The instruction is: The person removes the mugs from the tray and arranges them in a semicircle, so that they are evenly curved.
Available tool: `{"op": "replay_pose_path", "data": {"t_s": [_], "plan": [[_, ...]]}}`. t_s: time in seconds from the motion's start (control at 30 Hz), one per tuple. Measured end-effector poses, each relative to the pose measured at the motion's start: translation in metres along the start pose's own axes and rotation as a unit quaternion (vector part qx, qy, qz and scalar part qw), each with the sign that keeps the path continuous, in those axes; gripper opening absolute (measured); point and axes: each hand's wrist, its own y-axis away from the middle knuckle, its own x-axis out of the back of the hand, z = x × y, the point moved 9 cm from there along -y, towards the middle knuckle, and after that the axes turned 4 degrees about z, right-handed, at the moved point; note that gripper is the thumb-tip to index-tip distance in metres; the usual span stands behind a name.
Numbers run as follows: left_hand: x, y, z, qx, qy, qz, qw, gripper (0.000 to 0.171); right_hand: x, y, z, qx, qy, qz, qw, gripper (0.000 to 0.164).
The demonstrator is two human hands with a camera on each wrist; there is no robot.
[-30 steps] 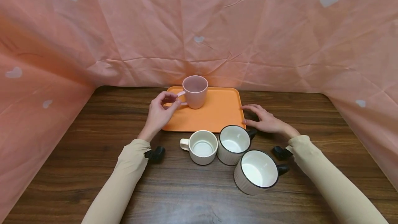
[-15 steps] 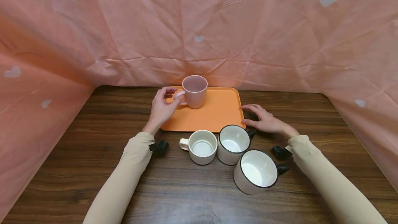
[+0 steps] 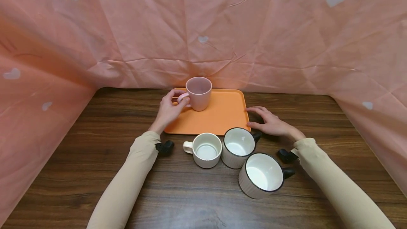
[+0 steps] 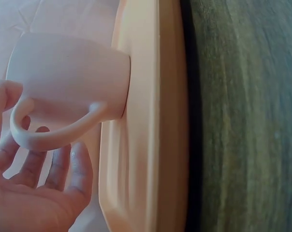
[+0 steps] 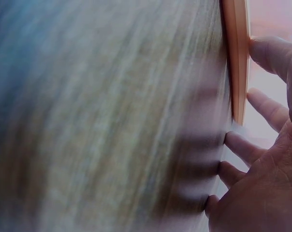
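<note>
A pink mug [image 3: 199,94] stands upright at the back left of an orange tray [image 3: 222,116], its handle [image 4: 54,137] toward my left hand [image 3: 170,110]. My left thumb is on the near side of the handle, and the spread, half-bent fingers lie behind it. In the left wrist view, gaps show between the fingers and the handle, so a firm hold is not visible. My right hand [image 3: 270,121] lies at the tray's right edge. In the right wrist view its thumb [image 5: 271,53] and forefinger touch the rim while the other fingers spread toward the table.
In front of the tray stand a small cream cup [image 3: 207,151], a white mug [image 3: 239,147] with a black rim, and a larger black-rimmed mug [image 3: 262,176]. They stand close together on the dark wooden table [image 3: 79,144]. Pink cloth [image 3: 279,38] hangs behind and at both sides.
My left hand has moved right and slightly forward, bringing thumb and fingers around the pink mug's handle. The mug, the tray and my right hand have stayed in place.
</note>
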Motion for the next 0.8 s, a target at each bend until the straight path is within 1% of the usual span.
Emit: {"op": "replay_pose_path", "data": {"t_s": [0.27,0.3,0.47,0.53,0.63,0.7,0.8], "plan": [[-0.002,-0.002,0.000,-0.013,0.012,0.012,0.9998,0.030,0.000,0.000,0.001,-0.001,0.002,0.000,1.000,0.059],[-0.003,-0.003,-0.001,-0.011,0.017,0.012,0.9997,0.029,0.001,0.000,0.001,-0.001,0.002,0.000,1.000,0.059],[-0.009,-0.003,-0.003,0.008,0.075,0.001,0.9971,0.029,0.001,0.000,0.002,-0.003,0.003,0.000,1.000,0.059],[-0.011,-0.003,-0.005,0.016,0.084,0.000,0.9964,0.030,0.001,0.000,0.002,-0.003,0.002,-0.001,1.000,0.059],[-0.013,-0.002,-0.006,0.021,0.078,0.005,0.9967,0.031,0.000,-0.001,0.001,-0.003,0.001,-0.003,1.000,0.059],[-0.013,-0.002,-0.006,0.022,0.076,0.009,0.9968,0.031,0.000,-0.001,0.000,-0.002,0.001,-0.002,1.000,0.059],[-0.011,-0.001,-0.006,0.019,0.087,0.020,0.9958,0.029,0.001,-0.001,0.000,-0.003,0.001,-0.001,1.000,0.059]]}}
